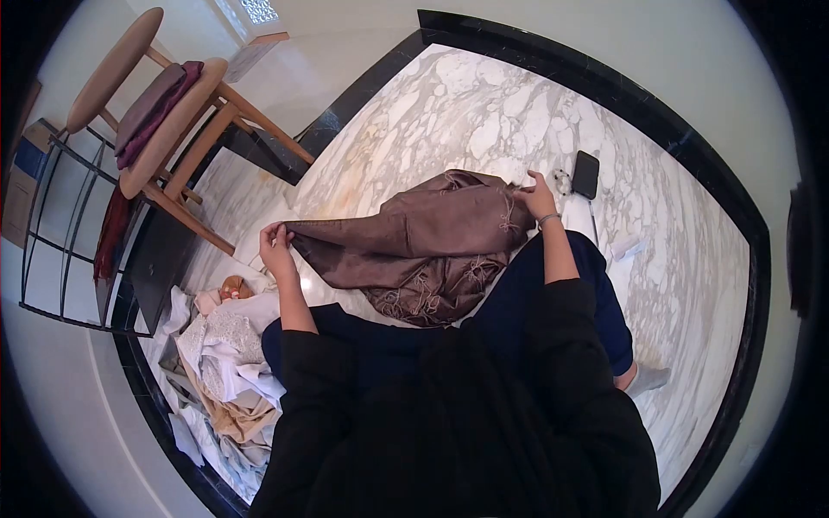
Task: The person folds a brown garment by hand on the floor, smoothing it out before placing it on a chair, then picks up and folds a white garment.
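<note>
A brown, slightly shiny cloth (432,224) with knotted tassels lies bunched on the marble floor in front of my crossed legs. My left hand (276,247) pinches its left corner, and the upper edge stretches from there toward the right. At the cloth's far right end, my right hand (537,198) has its fingers closed at the edge near a tassel; part of that grip is hard to see. Loose folds and several tassels are heaped in the middle, close to my lap.
A phone (585,175) lies on the floor beyond my right hand. Left of me is a pile of light clothes (226,354). A wooden chair (177,138) bearing folded purple cloth (155,108) stands at the upper left, beside a black metal rack (65,233).
</note>
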Demonstrator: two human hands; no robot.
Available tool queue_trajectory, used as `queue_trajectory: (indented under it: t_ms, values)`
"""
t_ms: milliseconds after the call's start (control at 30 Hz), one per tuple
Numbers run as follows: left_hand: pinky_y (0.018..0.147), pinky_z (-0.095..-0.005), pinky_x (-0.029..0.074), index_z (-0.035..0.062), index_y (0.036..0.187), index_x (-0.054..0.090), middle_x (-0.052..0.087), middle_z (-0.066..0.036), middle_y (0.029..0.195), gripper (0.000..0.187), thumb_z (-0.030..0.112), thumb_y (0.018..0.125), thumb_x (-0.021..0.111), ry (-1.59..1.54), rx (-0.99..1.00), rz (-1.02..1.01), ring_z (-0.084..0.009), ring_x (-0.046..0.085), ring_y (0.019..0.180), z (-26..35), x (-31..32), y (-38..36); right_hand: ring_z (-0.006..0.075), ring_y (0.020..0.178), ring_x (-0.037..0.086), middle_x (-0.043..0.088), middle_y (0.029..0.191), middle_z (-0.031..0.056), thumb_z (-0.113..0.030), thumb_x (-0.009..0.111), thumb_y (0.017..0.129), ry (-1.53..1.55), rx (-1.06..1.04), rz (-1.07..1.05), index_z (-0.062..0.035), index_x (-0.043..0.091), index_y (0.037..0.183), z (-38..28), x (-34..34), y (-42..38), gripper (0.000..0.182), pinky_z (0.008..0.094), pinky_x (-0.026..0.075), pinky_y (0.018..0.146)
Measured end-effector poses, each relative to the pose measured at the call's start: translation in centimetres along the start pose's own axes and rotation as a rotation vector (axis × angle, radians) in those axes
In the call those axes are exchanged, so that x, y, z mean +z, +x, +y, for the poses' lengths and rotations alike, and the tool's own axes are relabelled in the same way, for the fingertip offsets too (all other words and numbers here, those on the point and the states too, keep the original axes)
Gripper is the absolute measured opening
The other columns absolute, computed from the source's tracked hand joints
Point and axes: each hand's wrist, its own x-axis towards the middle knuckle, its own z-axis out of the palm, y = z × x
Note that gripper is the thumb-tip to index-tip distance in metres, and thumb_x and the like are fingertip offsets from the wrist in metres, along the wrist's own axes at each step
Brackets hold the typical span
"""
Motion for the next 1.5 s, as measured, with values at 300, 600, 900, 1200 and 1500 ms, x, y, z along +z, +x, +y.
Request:
queue_trajectory:
  t_ms: [300,600,900,1200,1500]
  values:
    - [0.072,-0.0239,0.05,0.0065,0.108,0.065,0.064,-0.002,0.095,0.017,0.003,0.096,0.054,0.049,-0.096,-0.059,-0.0101,0.063,0.08,0.1,0.2,-0.5,0.0292,0.098,0.067,0.07,0.106,0.0118,-0.023,0.078,0.07,-0.306,0.066,-0.19,-0.0104,0.07,0.108,2.6,2.2,1.2,0.04,0.0396,0.051,0.089]
    - [0.075,-0.0282,0.05,0.006,0.098,0.072,0.067,-0.006,0.094,0.019,0.001,0.079,0.071,0.425,0.054,-0.076,-0.0147,0.063,0.079,-3.0,-1.3,1.0,0.0292,0.105,0.064,0.069,0.111,0.0115,-0.024,0.077,0.073,-0.534,-0.018,-0.316,-0.015,0.068,0.112,-0.1,5.7,-0.6,0.041,0.0422,0.049,0.094]
    - [0.071,-0.03,0.05,0.0106,0.096,0.077,0.071,-0.007,0.078,0.023,0.007,0.074,0.076,0.693,-0.057,-0.297,-0.0158,0.064,0.072,-4.4,-1.3,0.9,0.0339,0.121,0.052,0.058,0.123,0.0102,-0.022,0.055,0.09,-0.766,0.281,0.026,-0.0113,0.062,0.117,-1.5,4.7,-1.2,0.03,0.0547,0.046,0.095]
    - [0.069,-0.0285,0.049,0.0099,0.091,0.076,0.071,-0.007,0.077,0.018,0.007,0.074,0.075,0.77,-0.087,-0.324,-0.0141,0.065,0.072,-3.5,-1.1,0.1,0.0371,0.122,0.051,0.052,0.13,0.0129,-0.021,0.055,0.09,-0.666,0.299,-0.099,-0.0105,0.058,0.123,0.3,5.0,-0.2,0.034,0.0559,0.046,0.095]
    - [0.072,-0.033,0.05,0.0137,0.088,0.076,0.068,-0.008,0.082,0.018,0.007,0.076,0.065,0.694,-0.091,-0.435,-0.0195,0.065,0.077,-5.0,-1.3,0.9,0.0329,0.105,0.064,0.066,0.11,0.0145,-0.024,0.065,0.081,-0.535,0.234,-0.104,-0.0088,0.062,0.113,2.6,5.5,0.6,0.036,0.046,0.05,0.09]
